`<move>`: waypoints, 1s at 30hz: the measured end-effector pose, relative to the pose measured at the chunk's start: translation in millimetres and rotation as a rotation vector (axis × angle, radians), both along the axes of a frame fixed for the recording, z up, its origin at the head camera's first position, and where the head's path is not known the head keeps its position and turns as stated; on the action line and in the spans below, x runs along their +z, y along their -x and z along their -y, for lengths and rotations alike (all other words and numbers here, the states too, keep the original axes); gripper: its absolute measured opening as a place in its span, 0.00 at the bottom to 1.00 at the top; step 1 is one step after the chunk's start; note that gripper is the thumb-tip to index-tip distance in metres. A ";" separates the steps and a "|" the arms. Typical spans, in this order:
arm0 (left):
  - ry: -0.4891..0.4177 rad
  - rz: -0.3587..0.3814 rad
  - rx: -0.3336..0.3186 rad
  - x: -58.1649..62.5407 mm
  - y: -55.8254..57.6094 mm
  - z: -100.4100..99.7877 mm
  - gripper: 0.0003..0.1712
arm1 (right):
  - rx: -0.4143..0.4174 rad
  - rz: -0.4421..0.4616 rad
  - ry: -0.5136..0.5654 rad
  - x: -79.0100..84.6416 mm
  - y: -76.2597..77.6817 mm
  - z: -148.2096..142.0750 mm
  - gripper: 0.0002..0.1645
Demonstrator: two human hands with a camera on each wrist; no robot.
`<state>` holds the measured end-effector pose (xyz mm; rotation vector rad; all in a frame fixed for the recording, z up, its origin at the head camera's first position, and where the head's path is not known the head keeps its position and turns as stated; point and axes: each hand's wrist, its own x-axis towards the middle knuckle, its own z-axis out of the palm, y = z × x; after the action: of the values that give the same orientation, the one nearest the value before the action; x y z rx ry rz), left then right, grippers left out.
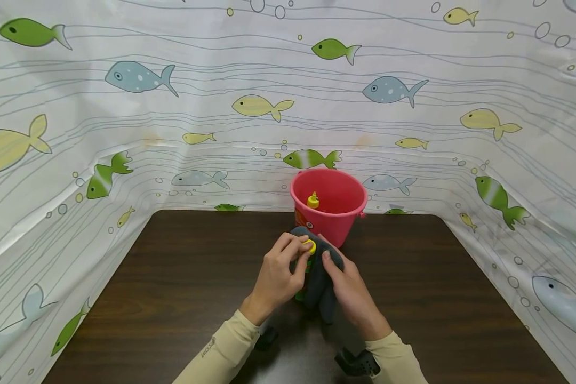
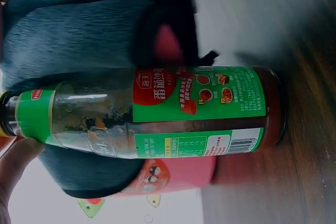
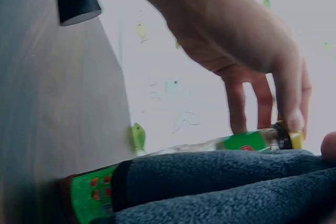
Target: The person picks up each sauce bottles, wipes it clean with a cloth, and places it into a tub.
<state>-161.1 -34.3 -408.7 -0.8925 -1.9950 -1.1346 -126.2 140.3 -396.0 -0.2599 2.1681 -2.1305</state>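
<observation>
A glass bottle of tomato sauce (image 2: 199, 114) with green labels stands upright, its base at the dark tabletop. My left hand (image 1: 279, 271) pinches the yellow cap (image 1: 312, 246) at its top between thumb and fingers; the right wrist view shows the same fingertips around the cap (image 3: 296, 140). With my right hand (image 1: 354, 292) I grip a thick dark blue-grey cloth (image 1: 320, 280), thumb in front. Folds of the cloth (image 3: 226, 182) lie along the bottle's side and behind it. From the head view, the left hand and the cloth hide most of the bottle.
Just behind the hands, a pink bucket (image 1: 333, 226) stands at the table's back edge. Inside it shows a yellow nozzle top (image 1: 313, 200). A white sheet printed with fish (image 1: 264, 133) surrounds the brown table (image 1: 173, 288) at the back and both sides.
</observation>
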 end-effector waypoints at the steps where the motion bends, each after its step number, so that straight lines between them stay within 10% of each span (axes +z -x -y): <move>1: 0.001 0.001 0.002 0.1 0.0 0.1 0.07 | 0.000 -0.004 0.017 2.4 -0.8 -0.8 0.34; 10: 0.001 0.021 0.006 -0.9 0.2 -0.7 0.05 | 0.024 -0.058 0.179 17.8 -7.6 -4.6 0.35; 30: 0.001 0.007 0.003 -0.8 1.0 -1.9 0.04 | 0.068 -0.114 0.023 6.7 -9.4 0.4 0.35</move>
<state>-162.0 -32.3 -409.5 -0.8863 -2.0022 -1.1368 -116.8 140.0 -389.3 -0.4606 2.1613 -2.1553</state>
